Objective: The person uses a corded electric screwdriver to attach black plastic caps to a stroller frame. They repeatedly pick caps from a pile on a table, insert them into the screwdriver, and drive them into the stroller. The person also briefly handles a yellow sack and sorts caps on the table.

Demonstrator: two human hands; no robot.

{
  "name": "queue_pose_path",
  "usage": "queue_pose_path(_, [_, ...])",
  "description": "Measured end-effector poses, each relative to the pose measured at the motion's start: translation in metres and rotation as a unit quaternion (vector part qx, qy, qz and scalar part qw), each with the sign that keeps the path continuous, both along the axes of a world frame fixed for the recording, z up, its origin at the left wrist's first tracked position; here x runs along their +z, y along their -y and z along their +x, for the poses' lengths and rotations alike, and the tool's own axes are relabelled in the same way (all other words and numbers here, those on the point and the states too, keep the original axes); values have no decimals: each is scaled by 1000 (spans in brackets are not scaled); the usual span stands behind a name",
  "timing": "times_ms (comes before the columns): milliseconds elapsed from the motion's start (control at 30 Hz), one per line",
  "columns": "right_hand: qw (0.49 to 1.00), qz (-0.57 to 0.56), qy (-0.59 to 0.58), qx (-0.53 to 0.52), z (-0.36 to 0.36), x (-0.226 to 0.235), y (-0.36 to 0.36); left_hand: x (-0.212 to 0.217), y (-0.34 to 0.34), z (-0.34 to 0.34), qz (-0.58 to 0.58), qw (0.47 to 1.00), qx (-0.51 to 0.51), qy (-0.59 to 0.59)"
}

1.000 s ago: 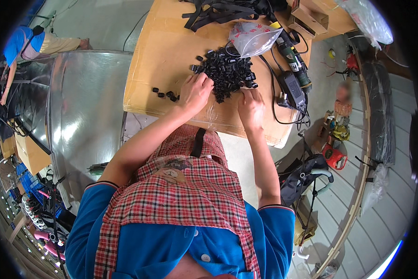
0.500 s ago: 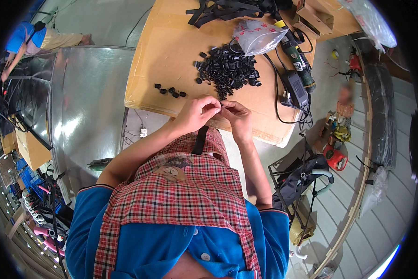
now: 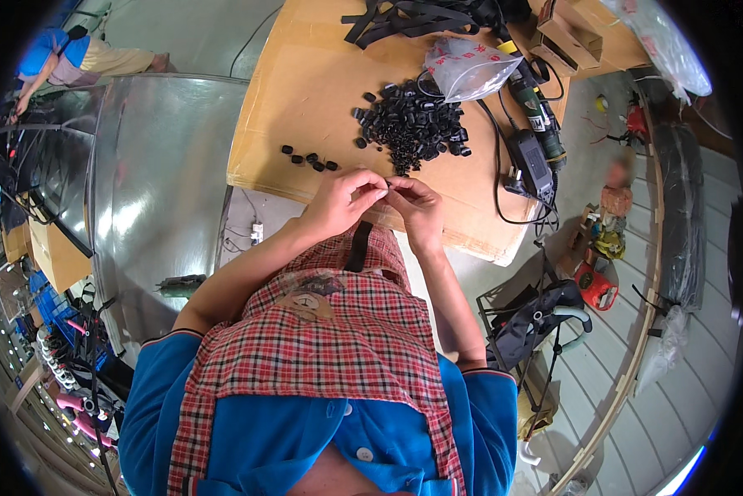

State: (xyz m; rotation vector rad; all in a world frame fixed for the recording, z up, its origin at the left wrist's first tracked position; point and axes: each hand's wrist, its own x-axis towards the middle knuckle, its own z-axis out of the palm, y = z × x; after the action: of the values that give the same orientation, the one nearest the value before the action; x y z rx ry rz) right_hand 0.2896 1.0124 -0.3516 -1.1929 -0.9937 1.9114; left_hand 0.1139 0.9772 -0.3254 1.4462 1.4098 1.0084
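Note:
Over the front edge of the cardboard-covered table, my left hand and my right hand meet fingertip to fingertip. Both pinch what looks like a small black plastic piece, mostly hidden by the fingers. Just beyond them lies a heap of black plastic pieces, with the smallest ones at its near end. Left of the heap, several separate black pieces sit in a loose row.
A clear plastic bag, a green power tool and a black power adapter with cords lie on the right. Black straps and an open cardboard box are farther back. Another person bends at far left.
My hands have shifted slightly left relative to the table and stay joined at the fingertips. The whole view has moved a little; the heap and the row look the same.

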Motion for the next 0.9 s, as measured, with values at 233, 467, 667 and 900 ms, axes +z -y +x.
queue_pose_path(233, [986, -94, -134, 15, 1, 3, 3, -1, 1, 2, 12, 999, 43, -12])
queue_pose_path(467, [898, 296, 325, 14, 9, -6, -32, -27, -8, -34, 72, 957, 86, -268])
queue_pose_path(667, [824, 378, 422, -11, 21, -26, -58, -29, -37, -13, 183, 920, 62, -340])
queue_pose_path(900, [873, 342, 342, -59, 28, -19, -46, -24, -40, 13, 106, 976, 64, -179])
